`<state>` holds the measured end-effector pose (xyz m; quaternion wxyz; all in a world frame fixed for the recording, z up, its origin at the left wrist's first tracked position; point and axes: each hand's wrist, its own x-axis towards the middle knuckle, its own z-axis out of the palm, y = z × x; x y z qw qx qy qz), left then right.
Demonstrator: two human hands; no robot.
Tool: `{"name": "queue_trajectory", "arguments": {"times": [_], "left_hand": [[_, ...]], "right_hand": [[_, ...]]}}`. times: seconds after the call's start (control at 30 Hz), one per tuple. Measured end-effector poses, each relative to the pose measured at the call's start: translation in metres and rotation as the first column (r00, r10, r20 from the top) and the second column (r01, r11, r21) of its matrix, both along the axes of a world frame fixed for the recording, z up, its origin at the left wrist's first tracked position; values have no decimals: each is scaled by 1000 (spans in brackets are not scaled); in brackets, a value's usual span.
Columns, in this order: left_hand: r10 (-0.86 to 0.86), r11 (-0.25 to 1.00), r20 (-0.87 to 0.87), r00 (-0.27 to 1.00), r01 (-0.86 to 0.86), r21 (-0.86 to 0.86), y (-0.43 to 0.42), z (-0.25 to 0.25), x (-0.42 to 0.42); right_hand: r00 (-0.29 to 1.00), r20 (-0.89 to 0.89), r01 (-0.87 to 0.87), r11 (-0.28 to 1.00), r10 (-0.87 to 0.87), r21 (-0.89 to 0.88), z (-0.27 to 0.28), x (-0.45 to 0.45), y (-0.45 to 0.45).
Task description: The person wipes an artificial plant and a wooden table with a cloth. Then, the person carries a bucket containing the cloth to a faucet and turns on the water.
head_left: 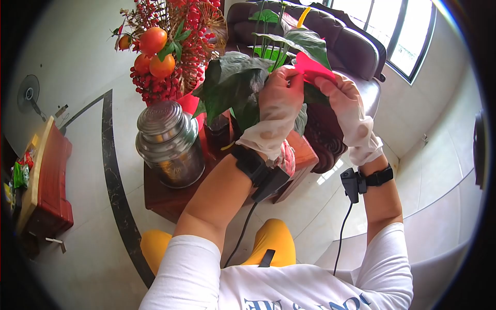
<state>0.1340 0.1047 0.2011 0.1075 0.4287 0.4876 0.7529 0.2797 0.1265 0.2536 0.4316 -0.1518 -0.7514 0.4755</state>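
Observation:
Both of my hands wear thin, translucent white gloves. My left hand (281, 98) pinches the left edge of a red, heart-shaped anthurium flower (310, 68). At the flower's right edge, my right hand (347, 98) is closed on it with thumb and fingers. Large dark green leaves (235, 82) of the potted plant hang around and behind my left hand. More leaves and thin upright stems rise above, beside a yellow flower spike (304, 17). The plant's dark pot (221, 132) is partly hidden by leaves and by my left forearm.
A lidded metal canister (173, 147) stands on the reddish wooden table (155, 191), beside red berries and orange fruit decorations (161, 65). Behind is a dark leather sofa (351, 41). At left are a wooden cabinet (49, 186) and a fan (29, 90). Cables hang from both wrist devices.

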Motion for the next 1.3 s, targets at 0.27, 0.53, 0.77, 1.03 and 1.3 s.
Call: {"name": "queue_trajectory", "arguments": {"times": [0.27, 0.53, 0.77, 1.03, 1.3], "left_hand": [[1, 1000, -15, 1000, -1, -27, 1, 0, 0], [24, 1000, -42, 999, -23, 15, 6, -1, 0], [-88, 996, 1, 996, 88, 0, 3, 1, -2], [-47, 996, 14, 999, 45, 79, 20, -15, -7], [-137, 957, 24, 990, 126, 260, 28, -19, -7]], "right_hand": [[999, 42, 19, 997, -22, 72, -3, 4, 8], [993, 85, 67, 972, -88, 223, 0, -2, -6], [928, 140, 73, 539, -344, 839, -8, -6, 8], [808, 157, 15, 287, -567, 958, -2, -11, -10], [869, 170, 28, 389, -464, 921, 8, -4, -19]]}}
